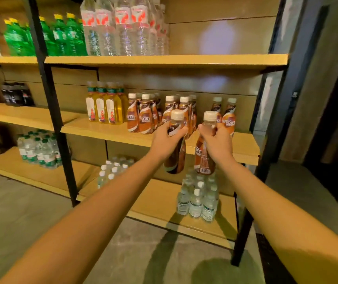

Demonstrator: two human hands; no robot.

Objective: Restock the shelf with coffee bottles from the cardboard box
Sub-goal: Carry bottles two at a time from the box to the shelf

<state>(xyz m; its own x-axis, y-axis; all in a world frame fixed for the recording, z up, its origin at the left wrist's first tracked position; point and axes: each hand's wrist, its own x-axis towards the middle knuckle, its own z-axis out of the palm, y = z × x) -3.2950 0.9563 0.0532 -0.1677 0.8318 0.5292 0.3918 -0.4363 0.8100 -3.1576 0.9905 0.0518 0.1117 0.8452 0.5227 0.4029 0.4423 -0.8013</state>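
Fingers [179,132] curled round coffee bottles [175,159], caps [177,115] above

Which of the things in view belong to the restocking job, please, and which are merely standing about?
Job: left hand; left coffee bottle; right hand; right coffee bottle; shelved coffee bottles; middle shelf.
Standing about: green bottles; clear water bottles; yellow drink bottles; dark bottles.

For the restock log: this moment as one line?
left hand grips coffee bottle | right hand grips second coffee bottle | both held before middle shelf | not yet placed
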